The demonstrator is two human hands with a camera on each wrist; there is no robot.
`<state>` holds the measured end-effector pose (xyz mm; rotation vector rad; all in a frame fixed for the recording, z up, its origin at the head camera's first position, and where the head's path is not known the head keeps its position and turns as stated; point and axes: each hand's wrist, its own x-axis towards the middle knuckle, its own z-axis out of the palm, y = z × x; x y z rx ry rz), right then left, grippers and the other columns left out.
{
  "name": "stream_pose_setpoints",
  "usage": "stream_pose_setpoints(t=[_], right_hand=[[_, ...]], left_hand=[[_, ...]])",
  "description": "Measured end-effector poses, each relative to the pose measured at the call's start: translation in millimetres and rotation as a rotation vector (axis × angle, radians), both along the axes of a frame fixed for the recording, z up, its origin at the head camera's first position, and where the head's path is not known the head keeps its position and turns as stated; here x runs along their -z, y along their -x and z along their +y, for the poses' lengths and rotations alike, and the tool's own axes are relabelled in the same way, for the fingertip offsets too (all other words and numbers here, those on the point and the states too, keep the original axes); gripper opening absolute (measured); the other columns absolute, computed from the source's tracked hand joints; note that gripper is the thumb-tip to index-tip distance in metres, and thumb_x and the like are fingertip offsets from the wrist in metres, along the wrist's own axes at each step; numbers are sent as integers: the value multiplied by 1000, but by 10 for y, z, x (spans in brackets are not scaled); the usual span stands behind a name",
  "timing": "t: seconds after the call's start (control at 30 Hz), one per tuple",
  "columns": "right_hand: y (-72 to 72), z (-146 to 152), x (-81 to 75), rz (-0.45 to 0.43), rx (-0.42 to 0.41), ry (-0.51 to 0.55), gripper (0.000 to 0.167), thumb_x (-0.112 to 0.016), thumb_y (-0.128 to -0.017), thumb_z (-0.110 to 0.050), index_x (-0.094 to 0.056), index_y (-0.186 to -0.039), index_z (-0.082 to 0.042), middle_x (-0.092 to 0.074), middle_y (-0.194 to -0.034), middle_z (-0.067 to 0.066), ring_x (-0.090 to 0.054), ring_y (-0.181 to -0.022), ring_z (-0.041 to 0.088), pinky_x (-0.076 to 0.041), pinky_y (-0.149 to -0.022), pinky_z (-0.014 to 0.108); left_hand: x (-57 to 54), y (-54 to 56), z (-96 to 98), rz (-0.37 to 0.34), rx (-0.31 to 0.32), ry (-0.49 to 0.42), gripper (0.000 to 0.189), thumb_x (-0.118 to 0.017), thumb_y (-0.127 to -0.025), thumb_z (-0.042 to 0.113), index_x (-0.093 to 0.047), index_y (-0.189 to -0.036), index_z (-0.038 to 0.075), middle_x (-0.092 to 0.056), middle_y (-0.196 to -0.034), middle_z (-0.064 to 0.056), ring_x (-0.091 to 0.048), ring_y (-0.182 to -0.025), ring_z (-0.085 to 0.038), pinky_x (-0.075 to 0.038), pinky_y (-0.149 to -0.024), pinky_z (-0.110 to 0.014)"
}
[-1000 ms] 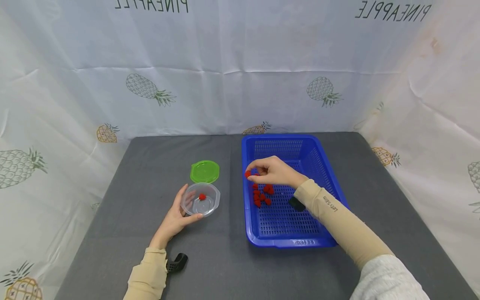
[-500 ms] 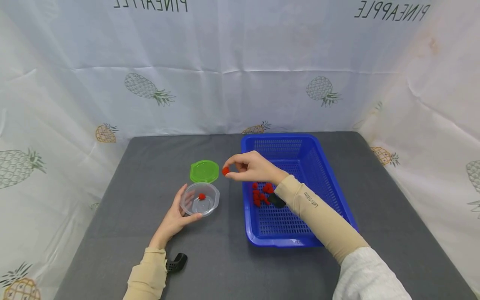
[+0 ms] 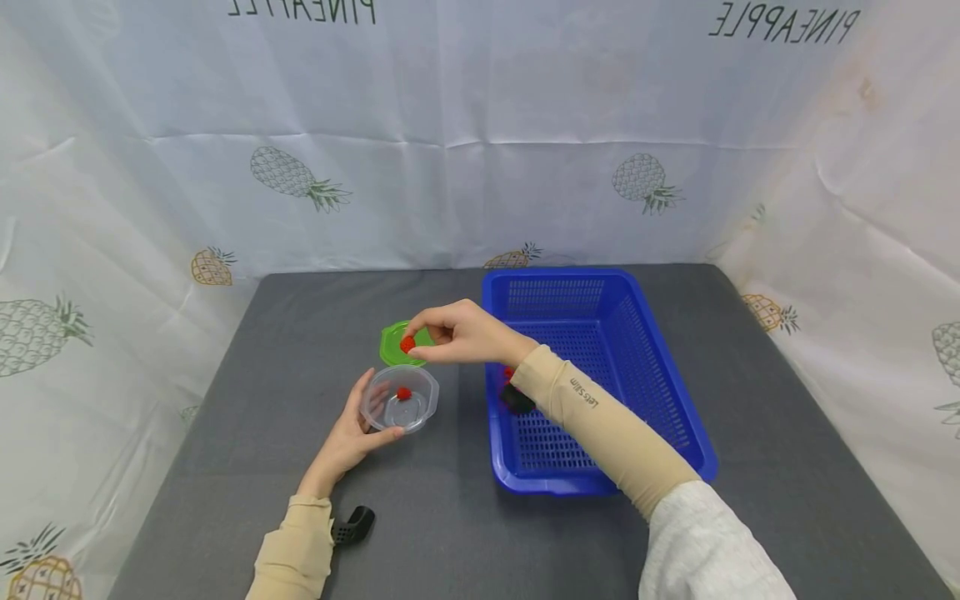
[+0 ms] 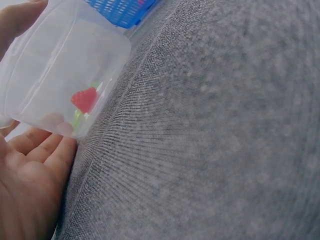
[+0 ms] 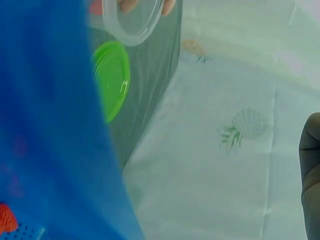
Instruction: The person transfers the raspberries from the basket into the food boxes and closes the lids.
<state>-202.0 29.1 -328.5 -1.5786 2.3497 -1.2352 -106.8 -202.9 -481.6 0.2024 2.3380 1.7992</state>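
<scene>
My left hand [image 3: 348, 442] holds a clear plastic tub [image 3: 425, 410], thumb on the near side and fingers round the far left side. One red raspberry [image 3: 404, 393] lies on the tub's bottom; the left wrist view shows its bumpy surface [image 4: 85, 99] through the wall. My right hand [image 3: 468, 335] pinches another raspberry [image 3: 407, 344] between thumb and fingertips, above the green lid [image 3: 390, 343] that lies just behind the tub. In the right wrist view only part of a finger [image 5: 311, 175] shows at the right edge.
A blue perforated basket [image 3: 570, 483] stands right of the tub. Raspberries [image 3: 508, 372] lie inside at its left, mostly hidden by my right forearm. Black wrist devices sit at my left wrist [image 3: 354, 527] and right wrist [image 3: 517, 399]. Pineapple-print cloth surrounds the grey table.
My right hand has moved left with the pinched raspberry, from over the basket's left edge to over the green lid. The left hand and tub have stayed in place.
</scene>
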Motion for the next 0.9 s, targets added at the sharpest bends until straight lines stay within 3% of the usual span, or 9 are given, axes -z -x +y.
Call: stream_pose_setpoints(t=[0.4, 0.63, 0.9], right_hand=[[-7, -312, 72, -88, -41, -14, 16, -65, -85, -17, -68, -100, -11, -39, -56, -6, -33, -50, 4, -31, -52, 15], [10, -442, 130, -167, -58, -50, 19, -64, -87, -17, -66, -104, -10, -42, -57, -4, -35, -49, 7, -33, -52, 17], [81, -524, 261, -240, -42, -94, 20, -63, -88, -20, -65, -106, -12, -46, -59, -2, -39, -49, 8, -36, -52, 18]], left_hand=[[26, -3, -4, 27, 25, -24, 104, -72, -81, 15, 6, -150, 18, -23, -153, -17, -20, -142, -35, -22, -111, -41], [19, -12, 8, 9, 15, -1, 104, -73, -80, 18, 3, -148, 34, -22, -153, -15, -21, -143, -33, -22, -112, -43], [-10, -12, 10, -18, 7, 2, 104, -73, -80, 19, 4, -148, 37, -21, -154, -12, -19, -144, -31, -24, -111, -46]])
